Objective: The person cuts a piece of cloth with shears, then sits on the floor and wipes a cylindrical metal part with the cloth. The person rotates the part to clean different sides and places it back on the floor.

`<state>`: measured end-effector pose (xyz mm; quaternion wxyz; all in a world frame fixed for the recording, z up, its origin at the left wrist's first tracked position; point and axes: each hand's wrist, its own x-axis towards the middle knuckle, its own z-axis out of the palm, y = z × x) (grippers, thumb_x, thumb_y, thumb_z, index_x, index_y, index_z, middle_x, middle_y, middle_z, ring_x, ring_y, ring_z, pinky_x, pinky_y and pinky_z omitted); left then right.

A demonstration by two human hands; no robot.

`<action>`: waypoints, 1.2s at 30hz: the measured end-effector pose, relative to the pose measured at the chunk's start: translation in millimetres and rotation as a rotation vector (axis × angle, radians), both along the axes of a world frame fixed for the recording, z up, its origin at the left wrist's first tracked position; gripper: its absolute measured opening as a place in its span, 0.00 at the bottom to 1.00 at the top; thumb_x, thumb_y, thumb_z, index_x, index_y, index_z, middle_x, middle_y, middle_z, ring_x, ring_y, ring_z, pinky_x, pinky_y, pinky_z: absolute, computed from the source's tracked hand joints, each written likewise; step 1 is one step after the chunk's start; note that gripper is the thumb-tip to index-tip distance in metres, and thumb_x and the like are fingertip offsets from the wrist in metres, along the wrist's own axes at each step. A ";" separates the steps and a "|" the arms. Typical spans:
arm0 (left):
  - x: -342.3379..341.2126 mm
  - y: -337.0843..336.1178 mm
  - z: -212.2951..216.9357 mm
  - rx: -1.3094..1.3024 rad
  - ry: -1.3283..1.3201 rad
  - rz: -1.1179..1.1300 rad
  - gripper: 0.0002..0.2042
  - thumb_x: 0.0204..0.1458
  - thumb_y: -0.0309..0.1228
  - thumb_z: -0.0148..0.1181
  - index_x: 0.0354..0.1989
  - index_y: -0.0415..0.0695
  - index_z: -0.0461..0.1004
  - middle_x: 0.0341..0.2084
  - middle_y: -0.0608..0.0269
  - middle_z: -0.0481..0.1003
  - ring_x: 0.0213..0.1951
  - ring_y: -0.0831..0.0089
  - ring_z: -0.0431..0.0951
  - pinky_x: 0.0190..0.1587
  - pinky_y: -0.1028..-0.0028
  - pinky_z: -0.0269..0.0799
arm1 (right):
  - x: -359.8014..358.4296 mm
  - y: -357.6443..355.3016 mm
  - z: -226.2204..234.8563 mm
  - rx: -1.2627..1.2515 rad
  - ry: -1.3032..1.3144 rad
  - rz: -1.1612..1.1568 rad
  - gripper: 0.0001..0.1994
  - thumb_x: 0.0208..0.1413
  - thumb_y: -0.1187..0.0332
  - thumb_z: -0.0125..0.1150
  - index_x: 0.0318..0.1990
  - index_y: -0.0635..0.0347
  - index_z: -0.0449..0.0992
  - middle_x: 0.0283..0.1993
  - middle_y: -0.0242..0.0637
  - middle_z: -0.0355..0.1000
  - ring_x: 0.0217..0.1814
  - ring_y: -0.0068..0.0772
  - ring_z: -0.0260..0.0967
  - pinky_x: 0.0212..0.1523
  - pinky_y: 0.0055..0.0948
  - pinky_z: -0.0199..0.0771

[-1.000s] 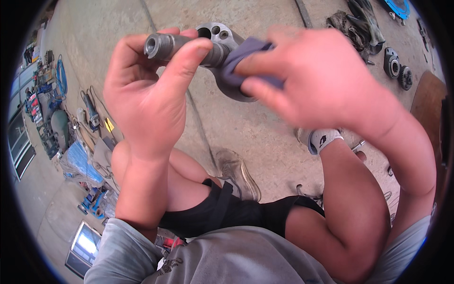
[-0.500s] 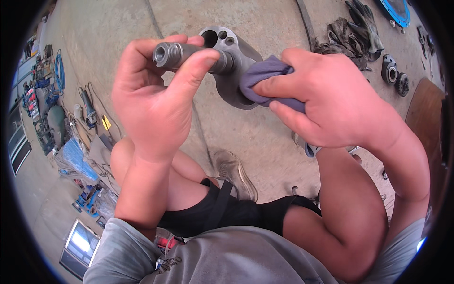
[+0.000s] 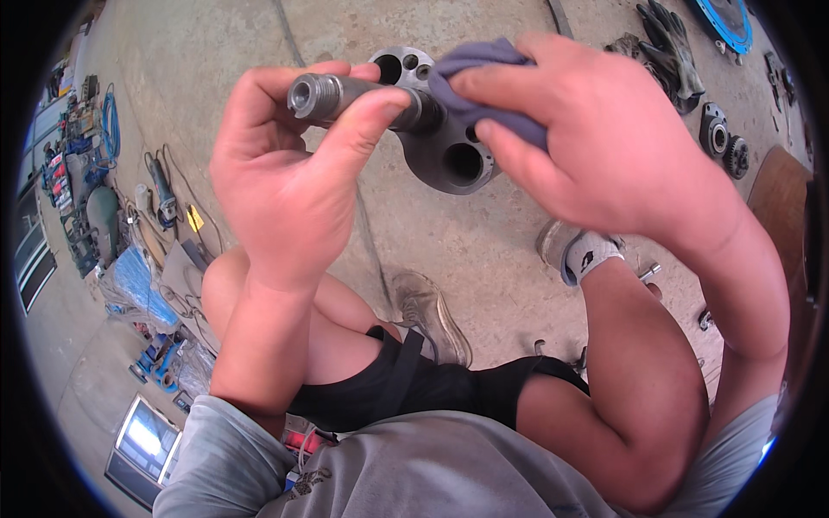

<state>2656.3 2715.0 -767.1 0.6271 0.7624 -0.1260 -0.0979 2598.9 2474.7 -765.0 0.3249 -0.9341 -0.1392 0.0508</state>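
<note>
A grey metal part with a threaded, hollow-ended shaft is held up in front of me. My left hand is closed around that shaft, thumb on the near side. At the shaft's far end sits a lobed metal body with several round holes, a large dark bore showing in its lower lobe. Bunched in the fingers of my right hand is a purple-grey cloth, which lies against the upper right side of the body and covers part of it.
Black work gloves lie on the concrete floor at the far right, near a blue ring, a flanged part and a gear. An angle grinder and other tools are at the left. My shoe is below the part.
My right hand has moved the cloth up from the lower lobe to the upper right of the body, uncovering the large bore. The shaft has shifted slightly right in my left hand.
</note>
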 end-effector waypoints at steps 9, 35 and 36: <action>-3.9 5.9 0.1 -0.006 0.009 -0.012 0.12 0.58 0.15 0.71 0.46 0.35 0.74 0.45 0.49 0.83 0.52 0.65 0.85 0.58 0.68 0.81 | -12.0 2.0 15.3 -0.107 0.106 0.083 0.20 0.51 0.66 0.71 0.53 0.50 0.84 0.37 0.43 0.73 0.34 0.51 0.77 0.34 0.44 0.78; -4.5 2.8 -2.6 -0.025 -0.014 -0.009 0.12 0.58 0.14 0.70 0.45 0.36 0.73 0.45 0.53 0.83 0.52 0.63 0.85 0.58 0.67 0.81 | -7.7 14.8 8.4 -0.136 0.165 0.060 0.20 0.53 0.64 0.71 0.55 0.51 0.82 0.38 0.44 0.74 0.36 0.53 0.78 0.36 0.46 0.80; -5.1 2.0 -1.8 -0.011 0.003 -0.014 0.12 0.58 0.14 0.70 0.45 0.36 0.73 0.44 0.53 0.83 0.52 0.63 0.85 0.59 0.67 0.81 | -13.2 15.5 12.9 -0.164 0.231 0.098 0.20 0.53 0.64 0.71 0.55 0.51 0.82 0.38 0.44 0.74 0.37 0.53 0.78 0.37 0.46 0.80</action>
